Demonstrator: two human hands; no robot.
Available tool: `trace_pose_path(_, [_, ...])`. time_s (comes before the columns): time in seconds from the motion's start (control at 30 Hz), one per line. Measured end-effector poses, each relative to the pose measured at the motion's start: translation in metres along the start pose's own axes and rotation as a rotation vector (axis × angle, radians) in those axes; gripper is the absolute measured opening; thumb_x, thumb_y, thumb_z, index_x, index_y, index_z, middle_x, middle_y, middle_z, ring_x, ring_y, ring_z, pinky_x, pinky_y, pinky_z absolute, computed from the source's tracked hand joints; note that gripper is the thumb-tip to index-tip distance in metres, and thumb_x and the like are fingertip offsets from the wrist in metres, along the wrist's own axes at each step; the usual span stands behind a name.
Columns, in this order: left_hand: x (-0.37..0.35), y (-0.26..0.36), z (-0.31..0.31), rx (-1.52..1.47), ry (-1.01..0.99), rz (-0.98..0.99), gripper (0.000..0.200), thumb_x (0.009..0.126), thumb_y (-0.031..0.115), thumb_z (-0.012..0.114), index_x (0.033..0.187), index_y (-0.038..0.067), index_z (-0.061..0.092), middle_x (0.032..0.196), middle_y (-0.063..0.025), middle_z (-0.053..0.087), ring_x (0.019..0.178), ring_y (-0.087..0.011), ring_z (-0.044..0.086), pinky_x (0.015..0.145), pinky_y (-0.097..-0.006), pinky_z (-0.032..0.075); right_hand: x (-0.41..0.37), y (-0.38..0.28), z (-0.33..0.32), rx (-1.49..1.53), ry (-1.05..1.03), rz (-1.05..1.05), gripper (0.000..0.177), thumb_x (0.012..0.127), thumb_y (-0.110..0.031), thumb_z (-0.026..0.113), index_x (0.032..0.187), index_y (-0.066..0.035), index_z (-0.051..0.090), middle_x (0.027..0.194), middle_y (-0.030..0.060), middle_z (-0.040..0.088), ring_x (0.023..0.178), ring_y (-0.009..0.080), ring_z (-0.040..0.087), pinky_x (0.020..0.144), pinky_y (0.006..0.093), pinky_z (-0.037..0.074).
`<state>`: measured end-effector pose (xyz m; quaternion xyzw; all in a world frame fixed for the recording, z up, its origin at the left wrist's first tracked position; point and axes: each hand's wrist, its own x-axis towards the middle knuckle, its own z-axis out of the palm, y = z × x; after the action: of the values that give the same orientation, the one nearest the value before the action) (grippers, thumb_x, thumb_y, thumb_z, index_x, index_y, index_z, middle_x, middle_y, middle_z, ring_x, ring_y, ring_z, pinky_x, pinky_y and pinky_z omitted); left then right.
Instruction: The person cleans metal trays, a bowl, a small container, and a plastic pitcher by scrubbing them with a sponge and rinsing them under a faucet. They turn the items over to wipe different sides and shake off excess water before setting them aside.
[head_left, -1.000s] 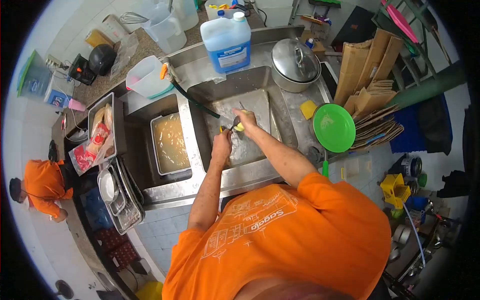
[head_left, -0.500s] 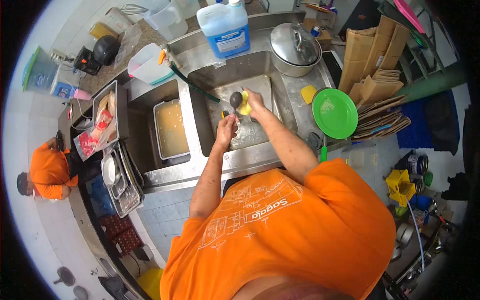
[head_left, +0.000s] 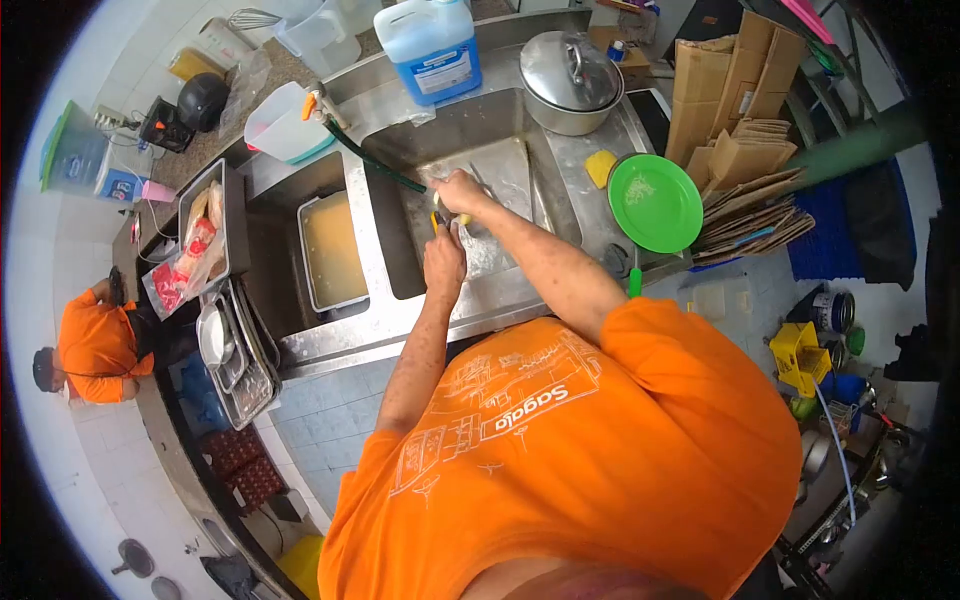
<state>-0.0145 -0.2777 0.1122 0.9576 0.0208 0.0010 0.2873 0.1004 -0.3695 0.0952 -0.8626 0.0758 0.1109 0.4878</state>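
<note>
Over the right sink basin (head_left: 405,250), my left hand (head_left: 445,264) is closed around the handle of a dark spoon (head_left: 455,232). The spoon's bowl is hidden behind my other hand. My right hand (head_left: 462,190) curls just above it, fingers closed on a yellow sponge (head_left: 464,219) that shows only at its edge. A yellow-and-black piece (head_left: 437,218) shows close to my left fingertips. Beneath both hands lies a wet metal tray (head_left: 510,185) in the basin. A green hose (head_left: 375,163) ends right beside my right hand.
Cloudy liquid fills a tray (head_left: 335,255) in the left basin. Along the back stand a blue liquid jug (head_left: 435,62) and a lidded pot (head_left: 570,85). At right are a yellow sponge pad (head_left: 600,168) and a green pan (head_left: 655,205). Another person (head_left: 105,340) stands at far left.
My right hand has moved left and down, now covering the spoon's bowl, which showed before. My left hand sits slightly left and lower. The whole view has shifted a little.
</note>
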Motion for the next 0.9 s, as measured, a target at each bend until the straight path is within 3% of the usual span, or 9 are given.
trace_pose_path(0.1, [0.003, -0.010, -0.006, -0.203, -0.019, 0.084, 0.036, 0.099, 0.027, 0.041, 0.094, -0.006, 0.056, 0.078, -0.0338, 0.059, 0.074, -0.0501, 0.058, 0.065, -0.0582, 0.044, 0.026, 0.036, 0.017, 1.362, -0.483, 0.565, 0.033, 0.088, -0.036, 0.057, 0.091, -0.004, 0.060, 0.080, 0.0168, 0.062, 0.063, 0.0372, 0.058, 0.065, 0.0498, 0.049])
trace_pose_path(0.27, [0.008, -0.015, -0.024, -0.448, -0.137, 0.109, 0.041, 0.100, 0.029, 0.040, 0.085, -0.007, 0.055, 0.066, -0.0273, 0.057, 0.059, -0.0423, 0.058, 0.057, -0.0472, 0.043, -0.001, 0.022, 0.007, 1.794, -0.201, 0.575, 0.029, 0.093, -0.035, 0.043, 0.093, -0.010, 0.057, 0.095, 0.0111, 0.057, 0.080, 0.0299, 0.058, 0.067, 0.0487, 0.050])
trace_pose_path(0.37, [0.022, -0.054, -0.004, -0.755, -0.387, -0.147, 0.043, 0.099, 0.032, 0.041, 0.085, -0.005, 0.055, 0.062, -0.0242, 0.055, 0.058, -0.0393, 0.058, 0.056, -0.0439, 0.044, -0.022, -0.010, -0.011, 0.934, -0.203, 0.162, 0.043, 0.092, -0.048, 0.049, 0.092, -0.009, 0.065, 0.084, 0.0101, 0.064, 0.080, 0.0294, 0.064, 0.074, 0.0468, 0.051])
trace_pose_path(0.5, [0.015, -0.042, -0.011, -0.224, -0.134, 0.138, 0.043, 0.099, 0.031, 0.039, 0.087, -0.006, 0.057, 0.071, -0.0300, 0.059, 0.069, -0.0472, 0.058, 0.064, -0.0511, 0.044, -0.030, -0.029, 0.009, -0.160, 0.096, -0.360, 0.051, 0.091, -0.043, 0.052, 0.081, 0.004, 0.067, 0.078, 0.0251, 0.066, 0.079, 0.0420, 0.065, 0.072, 0.0454, 0.052])
trace_pose_path(0.6, [0.000, -0.019, -0.022, -0.251, 0.001, -0.001, 0.042, 0.100, 0.030, 0.037, 0.094, -0.007, 0.057, 0.084, -0.0344, 0.059, 0.083, -0.0534, 0.055, 0.074, -0.0566, 0.041, -0.032, -0.053, 0.009, -0.108, 0.088, -0.260, 0.050, 0.091, -0.038, 0.053, 0.079, 0.008, 0.065, 0.083, 0.0348, 0.060, 0.086, 0.0476, 0.062, 0.073, 0.0506, 0.050])
trace_pose_path(0.67, [-0.002, -0.021, -0.025, -0.341, 0.044, 0.010, 0.042, 0.100, 0.031, 0.037, 0.098, -0.007, 0.057, 0.087, -0.0356, 0.058, 0.085, -0.0551, 0.053, 0.075, -0.0570, 0.041, -0.013, -0.048, 0.020, 0.345, -0.089, 0.002, 0.044, 0.093, -0.038, 0.051, 0.080, 0.001, 0.065, 0.078, 0.0221, 0.066, 0.074, 0.0361, 0.065, 0.066, 0.0450, 0.051])
trace_pose_path(0.77, [0.011, -0.042, -0.048, -1.164, -0.505, -0.358, 0.040, 0.099, 0.043, 0.041, 0.076, 0.010, 0.046, 0.063, -0.0102, 0.044, 0.052, -0.0255, 0.041, 0.047, -0.0368, 0.029, 0.001, -0.028, 0.012, 1.345, -0.371, 0.498, 0.037, 0.094, -0.040, 0.049, 0.085, -0.007, 0.062, 0.072, 0.0038, 0.060, 0.061, 0.0179, 0.059, 0.058, 0.0353, 0.047])
trace_pose_path(0.83, [0.008, -0.030, -0.071, -1.437, -0.638, -0.528, 0.046, 0.098, 0.052, 0.039, 0.068, 0.020, 0.027, 0.060, 0.0077, 0.020, 0.049, -0.0034, 0.017, 0.042, -0.0209, 0.010, -0.017, -0.041, 0.005, 1.169, -0.144, 0.351, 0.037, 0.094, -0.039, 0.050, 0.084, -0.006, 0.062, 0.071, 0.0045, 0.060, 0.061, 0.0184, 0.058, 0.058, 0.0346, 0.046])
trace_pose_path(0.9, [0.014, -0.036, -0.073, -1.536, -0.755, -0.604, 0.045, 0.098, 0.054, 0.038, 0.069, 0.020, 0.031, 0.059, 0.0072, 0.024, 0.047, -0.0051, 0.020, 0.040, -0.0226, 0.013, -0.023, -0.035, 0.018, 0.809, -0.028, -0.035, 0.036, 0.095, -0.037, 0.050, 0.088, -0.004, 0.063, 0.074, 0.0054, 0.061, 0.069, 0.0170, 0.059, 0.065, 0.0317, 0.046])
